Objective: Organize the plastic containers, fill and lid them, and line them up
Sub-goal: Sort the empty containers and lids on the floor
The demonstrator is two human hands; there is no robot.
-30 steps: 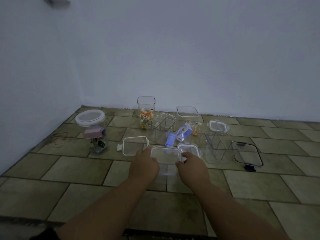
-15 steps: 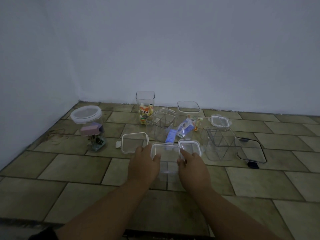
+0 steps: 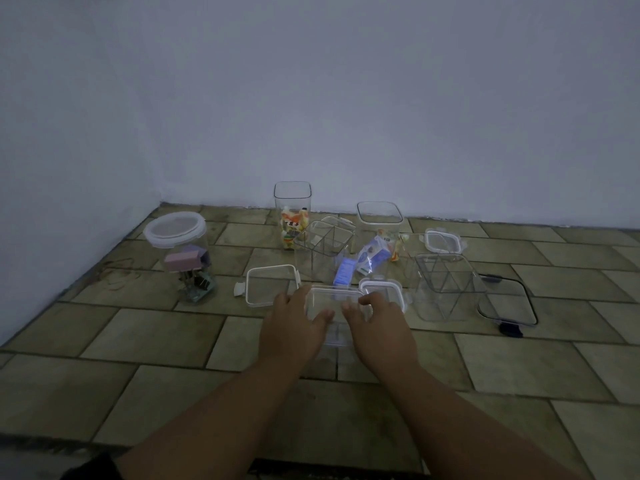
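A clear rectangular container (image 3: 333, 299) stands on the tiled floor in front of me. My left hand (image 3: 294, 323) grips its left side and my right hand (image 3: 377, 325) grips its right side, thumbs on the near wall. A white-rimmed lid (image 3: 272, 285) lies just to the left. Another white-rimmed lid (image 3: 382, 287) lies right behind my right hand. Behind stand a divided clear container (image 3: 323, 252), a tall container with snacks (image 3: 292, 216) and an open square container (image 3: 379, 221).
A round lidded jar (image 3: 180, 252) with clips and a pink item stands at the left. A second divided clear container (image 3: 446, 289) and a black-rimmed lid (image 3: 507, 301) are at the right. Small blue and white cartons (image 3: 360, 263) lie in the middle. A small clip-lock lid (image 3: 443, 241) lies farther back.
Both hands have closed in further on the clear container, with thumbs now across its near wall. The view has tilted slightly.
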